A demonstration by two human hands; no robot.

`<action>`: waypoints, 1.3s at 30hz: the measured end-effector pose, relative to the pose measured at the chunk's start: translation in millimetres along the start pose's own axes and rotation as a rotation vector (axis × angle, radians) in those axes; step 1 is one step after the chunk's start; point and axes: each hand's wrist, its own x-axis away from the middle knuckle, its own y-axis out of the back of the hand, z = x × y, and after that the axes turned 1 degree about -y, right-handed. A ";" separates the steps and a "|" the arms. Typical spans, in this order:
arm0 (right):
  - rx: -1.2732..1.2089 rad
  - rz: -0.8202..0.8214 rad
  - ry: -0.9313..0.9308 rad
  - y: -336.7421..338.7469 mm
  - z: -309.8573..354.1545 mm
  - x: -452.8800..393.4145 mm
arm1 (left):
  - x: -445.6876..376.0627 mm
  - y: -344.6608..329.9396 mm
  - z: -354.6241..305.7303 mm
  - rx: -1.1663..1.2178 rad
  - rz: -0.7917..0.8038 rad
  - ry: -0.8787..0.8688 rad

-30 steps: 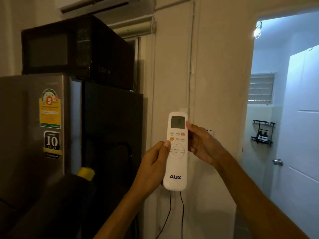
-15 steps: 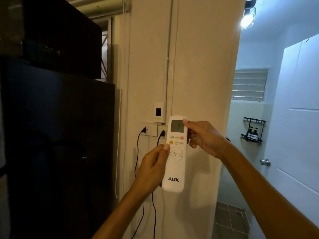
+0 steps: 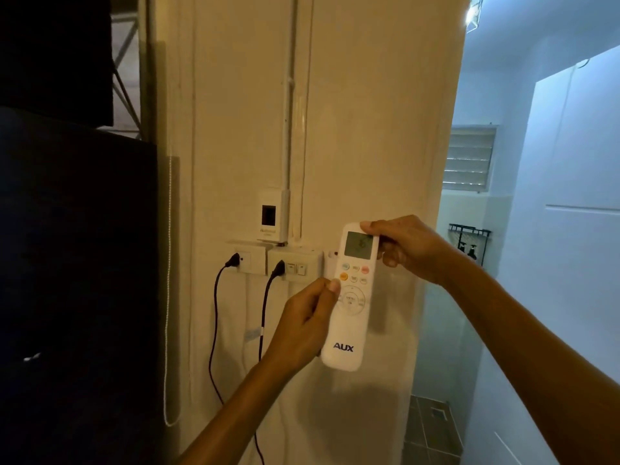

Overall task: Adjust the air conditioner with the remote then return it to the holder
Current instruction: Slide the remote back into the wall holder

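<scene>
Your left hand (image 3: 303,325) and right hand (image 3: 407,248) both grip the white AUX remote (image 3: 350,297) upright against the wall (image 3: 369,129), beside the sockets (image 3: 295,263); holder hidden.

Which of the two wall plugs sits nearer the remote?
The right-hand black plug, in the plate with the switches, is nearer the remote; the other plug sits further left.
</scene>
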 end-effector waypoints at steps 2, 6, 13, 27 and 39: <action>0.013 0.001 -0.014 6.7 -9.9 -20.3 | -22.1 -1.1 19.3 0.034 0.005 -0.010; 0.089 -0.028 -0.068 23.3 -30.3 -54.3 | -61.9 -9.5 58.4 0.068 -0.013 -0.010; 0.199 -0.093 -0.138 39.3 -59.7 -93.5 | -107.3 -22.3 108.4 0.082 -0.045 0.028; 0.285 -0.305 -0.106 70.9 -46.1 -138.1 | -125.7 -54.1 156.0 -0.041 -0.466 -0.039; 0.103 -0.385 -0.128 69.2 -40.1 -160.3 | -142.1 -75.7 170.9 -0.212 -0.479 -0.048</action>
